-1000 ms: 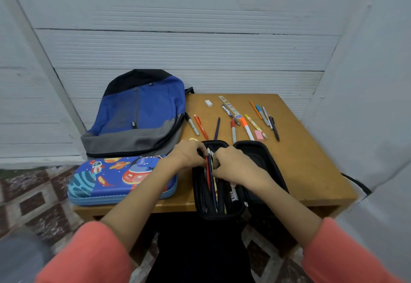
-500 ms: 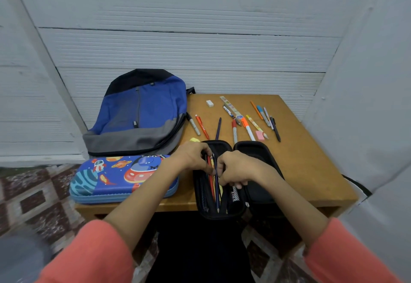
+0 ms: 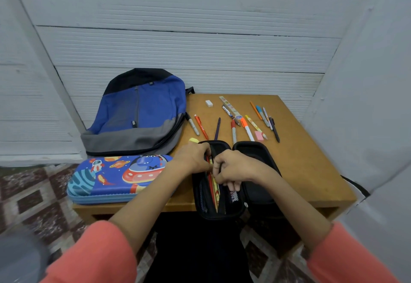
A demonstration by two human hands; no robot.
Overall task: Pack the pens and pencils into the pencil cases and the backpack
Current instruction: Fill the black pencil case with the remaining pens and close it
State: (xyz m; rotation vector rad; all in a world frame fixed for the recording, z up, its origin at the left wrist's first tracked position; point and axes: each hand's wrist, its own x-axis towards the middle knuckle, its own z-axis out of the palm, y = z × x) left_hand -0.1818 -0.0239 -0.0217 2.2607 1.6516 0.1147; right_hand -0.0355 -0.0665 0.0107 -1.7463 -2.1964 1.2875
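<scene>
A black pencil case (image 3: 255, 149) lies open at the table's front edge, its left half holding several pens and pencils (image 3: 213, 187). My left hand (image 3: 191, 157) grips the case's left rim near the top. My right hand (image 3: 231, 169) has curled fingers pinching a dark pen standing in the case's left half. Loose pens and pencils (image 3: 246, 125) lie spread across the table behind the case. A blue and grey backpack (image 3: 138, 113) lies at the back left. In front of the backpack sits a closed blue space-print pencil case (image 3: 111, 178).
The wooden table (image 3: 307, 167) is small, with a white panelled wall behind and a grey wall close on the right. A white eraser (image 3: 209, 103), a pink eraser (image 3: 259, 136), a yellow eraser (image 3: 194, 140) and a patterned ruler (image 3: 229, 107) lie among the pens.
Both hands stayed at the open black case. The right hand slid slightly down and toward the case's middle, working pens into the left half.
</scene>
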